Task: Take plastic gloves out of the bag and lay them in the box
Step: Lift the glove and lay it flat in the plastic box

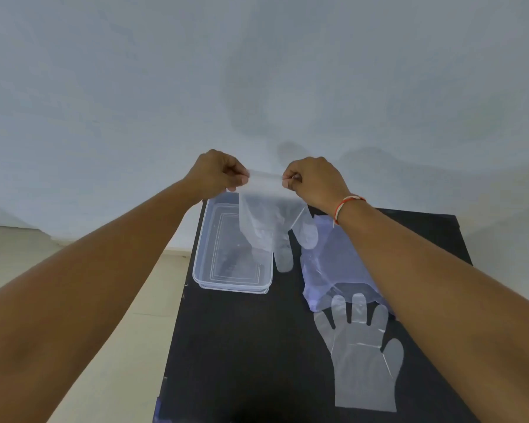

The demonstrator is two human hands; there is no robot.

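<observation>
Nearest, a flat clear plastic glove [362, 355] lies on the black desk [242, 346] beside the crinkled bluish bag [333, 264], while left hand [219, 175] and right hand [313, 181] pinch another glove [266, 215] above the transparent box [205, 239].

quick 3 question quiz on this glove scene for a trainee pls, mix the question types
1. True or false: both hands pinch the cuff of the hanging glove.
2. Where does the flat glove lie? A) in the box B) on the black table C) inside the bag
3. Fill in: the hanging glove's fingers point ____.

Key: 1 true; 2 B; 3 down. The left hand and right hand each grip one end of the cuff.
</observation>
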